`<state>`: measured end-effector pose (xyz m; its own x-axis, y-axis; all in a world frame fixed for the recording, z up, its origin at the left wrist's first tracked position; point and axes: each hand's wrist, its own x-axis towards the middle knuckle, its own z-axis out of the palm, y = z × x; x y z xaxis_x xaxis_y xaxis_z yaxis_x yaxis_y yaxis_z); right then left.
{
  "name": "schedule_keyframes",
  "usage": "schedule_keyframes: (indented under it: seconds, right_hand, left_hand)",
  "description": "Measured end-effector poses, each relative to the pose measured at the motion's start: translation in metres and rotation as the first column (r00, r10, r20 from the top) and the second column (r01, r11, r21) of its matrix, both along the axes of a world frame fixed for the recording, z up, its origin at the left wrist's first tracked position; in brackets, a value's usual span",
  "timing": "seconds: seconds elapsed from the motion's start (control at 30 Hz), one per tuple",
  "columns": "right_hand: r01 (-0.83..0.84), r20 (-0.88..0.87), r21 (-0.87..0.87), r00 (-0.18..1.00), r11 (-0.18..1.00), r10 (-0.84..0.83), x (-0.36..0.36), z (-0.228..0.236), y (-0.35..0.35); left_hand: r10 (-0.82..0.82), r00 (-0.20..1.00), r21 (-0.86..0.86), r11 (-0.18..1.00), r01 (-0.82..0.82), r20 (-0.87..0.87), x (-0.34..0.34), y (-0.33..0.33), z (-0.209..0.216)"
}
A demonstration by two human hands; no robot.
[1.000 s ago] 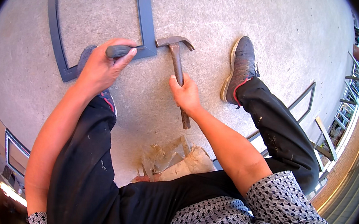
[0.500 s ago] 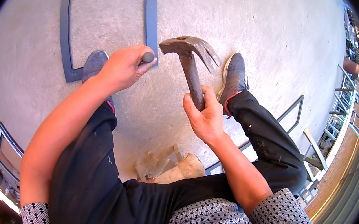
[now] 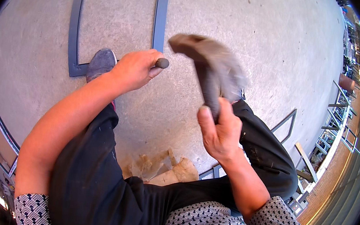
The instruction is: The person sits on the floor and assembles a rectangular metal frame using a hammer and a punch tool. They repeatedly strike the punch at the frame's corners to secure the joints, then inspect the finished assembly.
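My right hand [image 3: 220,132] is closed around the dark handle of a claw hammer [image 3: 208,78]. The hammer is raised and smeared by motion, its striking face toward my left hand and its claw toward the right. My left hand [image 3: 138,69] is wrapped round a dark rod [image 3: 162,63], whose round end sticks out beside the thumb; the fist hides the rest. That fist is over the near right corner of a grey rectangular frame [image 3: 160,17] lying on the floor. Whether the rod touches the frame cannot be seen.
My left shoe [image 3: 101,62] is against the frame's near left corner. Between my legs lies a tan bundle [image 3: 180,171]. Smaller frames rest on the floor at the left [image 3: 2,141] and the right [image 3: 286,124]. A rack with metal pieces [image 3: 335,130] runs along the right.
The hammer has swung away to the right of my left hand and is now blurred. My left hand keeps its grip on the rod by the frame corner. The view has shifted slightly.
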<state>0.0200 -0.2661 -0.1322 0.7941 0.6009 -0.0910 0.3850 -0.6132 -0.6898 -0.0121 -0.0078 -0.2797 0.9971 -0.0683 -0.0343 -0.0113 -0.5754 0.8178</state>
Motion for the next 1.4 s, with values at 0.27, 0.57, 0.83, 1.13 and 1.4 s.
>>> schedule_keyframes:
  seconds: [0.27,0.57,0.83,1.13,1.4]
  right_hand:
    - [-0.051,-0.104,-0.183,0.994,0.982,0.032,-0.008,-0.027,-0.018]
    - [0.156,-0.111,-0.059,0.981,0.986,-0.162,-0.002,-0.033,-0.024]
    - [0.178,-0.162,-0.07,0.969,0.982,-0.187,-0.001,-0.041,-0.023]
    - [0.162,-0.176,-0.075,0.969,0.984,-0.173,-0.003,-0.041,-0.017]
    - [0.144,-0.156,-0.054,0.976,0.988,-0.151,-0.003,-0.042,-0.016]
  left_hand:
    - [0.006,1.0,0.059,0.998,-0.004,-0.03,0.0,-0.004,0.001]
    - [0.3,0.876,-0.008,0.945,-0.327,-0.378,0.002,0.017,0.014]
    - [0.302,0.865,-0.09,0.927,-0.365,-0.4,-0.006,0.024,0.0]
    - [0.277,0.885,-0.072,0.943,-0.326,-0.374,-0.004,0.02,0.007]
    - [0.272,0.904,-0.058,0.95,-0.307,-0.33,-0.005,0.017,0.011]
